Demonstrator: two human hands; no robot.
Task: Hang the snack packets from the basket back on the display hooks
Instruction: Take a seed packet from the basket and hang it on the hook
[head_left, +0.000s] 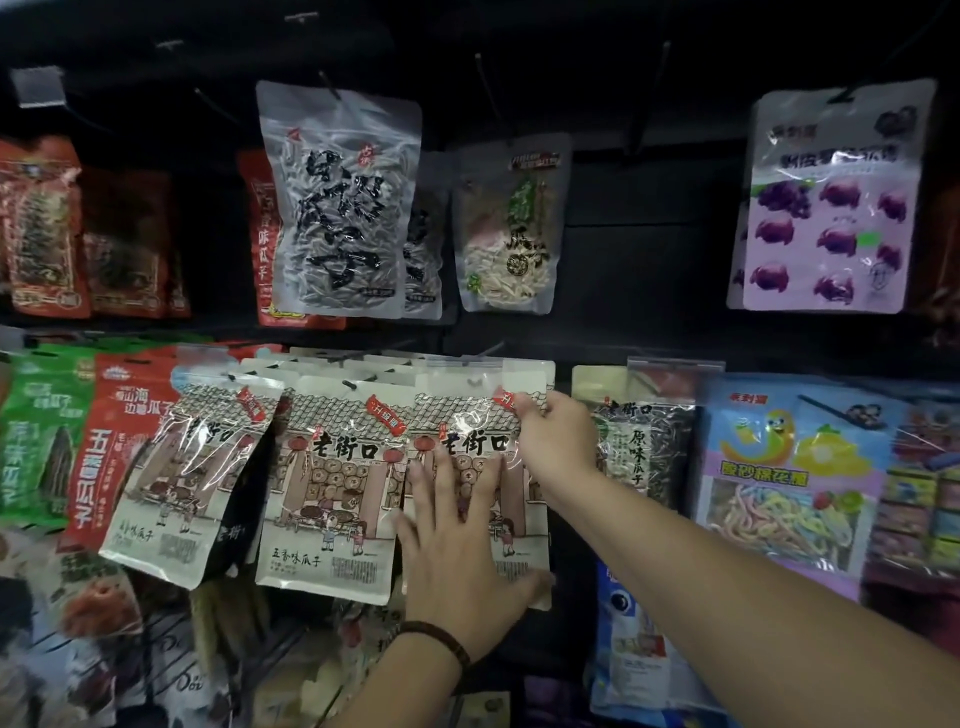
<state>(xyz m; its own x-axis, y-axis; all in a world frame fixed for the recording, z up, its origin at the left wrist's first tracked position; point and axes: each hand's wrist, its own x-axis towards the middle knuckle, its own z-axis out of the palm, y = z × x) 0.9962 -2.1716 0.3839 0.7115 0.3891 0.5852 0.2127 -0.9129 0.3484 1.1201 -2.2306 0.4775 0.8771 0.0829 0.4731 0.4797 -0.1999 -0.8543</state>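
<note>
Hanging stock on a dark display wall, dimly lit; upper hooks (488, 88) are hard to make out against the black backing; packets along the left and right edges are blurred and partly cut off by the frame; the basket cannot be seen; blurred items at the bottom left cannot be identified.

Item in hand: cream snack packet (478, 426) with an old-street drawing, third in a row of like packets in the lower tier; its top edge sits up at the hook line, though whether the hole is on the hook cannot be told; its lower half is hidden behind the left hand.

Left hand (462, 561): flat, fingers spread and pointing up, palm pressed on the packet's lower face; thumb wrapped round the bottom right corner; grip apart, not clamped; a dark bead bracelet (436, 636) on the wrist.

Right hand (558, 436): forearm reaching in from the lower right, fingers curled on the packet's upper right corner, pinching its edge; grip clamped on the packet.

Neighbours: a matching packet (332, 483) just left, touching; a tilted one (187, 467) further left; a clear seed bag (340, 202) above; a purple sweet bag (826, 208) upper right.
</note>
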